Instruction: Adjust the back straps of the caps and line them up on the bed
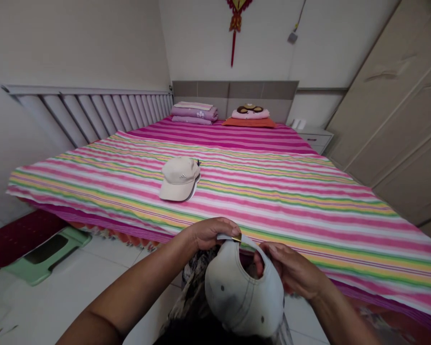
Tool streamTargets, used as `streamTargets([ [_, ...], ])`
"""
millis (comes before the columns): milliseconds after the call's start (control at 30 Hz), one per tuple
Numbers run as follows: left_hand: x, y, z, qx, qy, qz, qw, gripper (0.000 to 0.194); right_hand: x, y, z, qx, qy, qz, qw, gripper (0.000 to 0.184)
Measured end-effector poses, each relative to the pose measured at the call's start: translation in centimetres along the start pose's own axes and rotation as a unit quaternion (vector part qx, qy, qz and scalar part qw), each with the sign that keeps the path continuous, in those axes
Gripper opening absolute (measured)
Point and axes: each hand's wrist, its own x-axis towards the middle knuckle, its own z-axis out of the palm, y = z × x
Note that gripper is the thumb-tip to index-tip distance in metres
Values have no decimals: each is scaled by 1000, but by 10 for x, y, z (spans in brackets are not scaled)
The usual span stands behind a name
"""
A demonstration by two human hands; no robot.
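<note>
Between my hands, over my lap, hangs a pale baseball cap (pixel 246 304) with its back opening facing up. My left hand (pixel 215 232) is closed on the cap's strap at the gold-coloured buckle (pixel 237 237), thumb on top. My right hand (pixel 292 268) grips the other side of the opening, some fingertips showing inside the gap. The brim is out of sight. A second, beige cap (pixel 179 178) lies on the striped bedspread (pixel 273 191) beyond my hands, its brim towards me.
Folded purple bedding (pixel 194 114) and an orange and pink pile (pixel 249 117) rest by the headboard (pixel 204 91). A green plastic stool (pixel 46 258) is on the floor at left. Slatted rails (pixel 111 110) border the bed's left side; a white nightstand (pixel 314 136) stands at right.
</note>
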Motion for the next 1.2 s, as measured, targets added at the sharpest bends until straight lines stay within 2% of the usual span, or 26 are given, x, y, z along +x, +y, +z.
streamTargets([
  [167, 0, 1, 4, 14, 4, -8, 1000, 21, 5, -10, 13, -33, -4, -5, 999, 35],
  [267, -2, 3, 7, 26, 8, -5, 1000, 25, 10, -13, 16, -40, 24, 1, 999, 34],
  [367, -8, 5, 12, 54, 19, 43, 997, 31, 13, -12, 14, -39, 53, -9, 998, 28],
  [500, -16, 5, 18, 139, 64, 130, 980, 31, 13, -9, 12, -43, 69, -24, 996, 26],
  [700, -17, -3, 20, 226, 120, 174, 951, 28, 14, -9, 18, -63, 75, -36, 995, 24],
  [833, -17, -5, 21, 252, 129, 188, 940, 26, 16, -11, 22, -58, 86, -31, 994, 23],
  [1200, -13, -3, 26, 254, 130, 200, 937, 26, 16, -14, 25, -52, 100, -34, 993, 21],
])
